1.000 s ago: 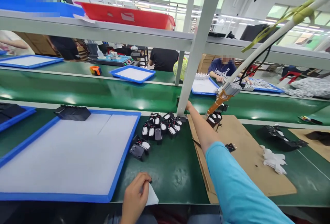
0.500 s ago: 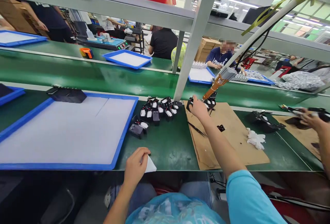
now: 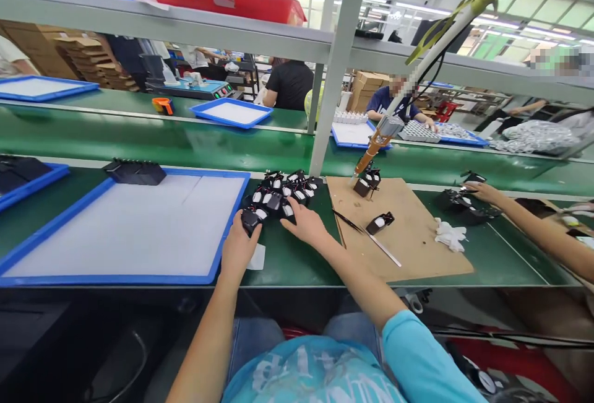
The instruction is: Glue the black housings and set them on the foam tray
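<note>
My left hand (image 3: 238,247) closes thumb and fingers around a small black box-shaped part (image 3: 251,221) near the tray's right edge. Close by, my right hand (image 3: 306,225) has its thumb and finger around another black part with a white face (image 3: 287,208). Both belong to a cluster of similar black-and-white parts (image 3: 299,189) on the green bench. A white card (image 3: 257,257) lies beside my left wrist. To the right, on brown cardboard (image 3: 417,248), are one more black part (image 3: 380,223), black tweezers (image 3: 347,220) and a thin silver strip (image 3: 385,251).
A large blue-rimmed white tray (image 3: 139,229) fills the left, with a row of black parts (image 3: 137,172) at its back. An orange-ended tool (image 3: 369,156) hangs over upright black parts (image 3: 366,183). A co-worker's arm (image 3: 524,217) reaches in from the right, past a crumpled white cloth (image 3: 450,235).
My right hand has come left from the cardboard to the cluster. My left hand has let go of the white card and moved forward onto a black part. The co-worker's hand has reached forward.
</note>
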Demonstrator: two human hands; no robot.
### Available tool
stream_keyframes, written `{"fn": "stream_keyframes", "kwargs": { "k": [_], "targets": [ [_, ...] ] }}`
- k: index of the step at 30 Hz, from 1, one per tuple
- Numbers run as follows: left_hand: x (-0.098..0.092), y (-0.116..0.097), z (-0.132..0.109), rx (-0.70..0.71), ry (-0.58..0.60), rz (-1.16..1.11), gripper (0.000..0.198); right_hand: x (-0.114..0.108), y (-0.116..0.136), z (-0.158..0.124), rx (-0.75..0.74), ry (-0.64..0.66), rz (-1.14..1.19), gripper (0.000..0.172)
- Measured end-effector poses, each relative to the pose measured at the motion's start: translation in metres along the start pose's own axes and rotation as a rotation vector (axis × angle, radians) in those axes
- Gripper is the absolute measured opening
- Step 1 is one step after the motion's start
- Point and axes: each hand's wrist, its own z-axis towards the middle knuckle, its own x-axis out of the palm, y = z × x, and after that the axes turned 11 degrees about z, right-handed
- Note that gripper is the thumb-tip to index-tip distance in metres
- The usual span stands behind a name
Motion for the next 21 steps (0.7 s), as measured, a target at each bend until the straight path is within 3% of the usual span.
{"fn": "stream_keyframes", "kwargs": {
  "k": [4,7,10,14,18,21],
  "targets": [
    [0.005,0.003,0.002,0.033,-0.019,-0.052,0.065,-0.03,-0.022,-0.002,-0.002,-0.019,0.007,0.046],
    [0.009,0.006,-0.002,-0.028,-0.028,-0.051,0.07,-0.058,-0.044,0.014,0.078,-0.085,-0.057,0.037],
    [0.01,0.01,-0.004,-0.056,-0.034,-0.088,0.079,-0.083,-0.068,0.051,0.193,-0.109,-0.16,0.034],
    [0.01,0.012,-0.004,-0.057,-0.013,-0.116,0.076,-0.104,-0.099,0.117,0.374,-0.027,-0.273,0.036],
    [0.01,0.012,-0.004,-0.075,-0.001,-0.111,0.075,-0.114,-0.123,0.17,0.517,0.016,-0.35,0.037],
    [0.015,0.014,-0.005,-0.039,-0.035,-0.135,0.07,-0.113,-0.132,0.192,0.597,-0.011,-0.39,0.037]
  ]
}}
